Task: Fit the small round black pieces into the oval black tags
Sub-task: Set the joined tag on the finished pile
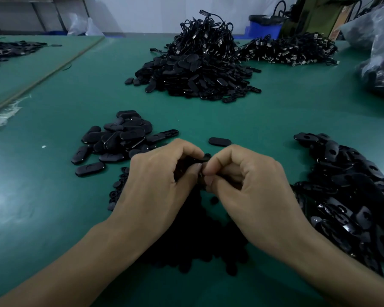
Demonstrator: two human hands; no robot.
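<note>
Left hand (162,173) and right hand (248,180) meet fingertip to fingertip over green matte surface (53,196). Fingers curled, both pinching small black oval tag (204,160).

Under wrists: dark heap of small round black pieces (197,240).

Left of hands: pile of glossy closed oval tags (120,138). Lone oval tag (220,141) lies just beyond fingertips.

Right: pile of black tags with open cut-outs (353,191).

Far centre: large black mound of tags (197,74). Behind it, heap of black cables with metal plugs (288,49).

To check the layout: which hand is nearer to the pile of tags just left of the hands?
Left. The left hand is just right of the pile; the right hand lies farther right, beyond it.
</note>
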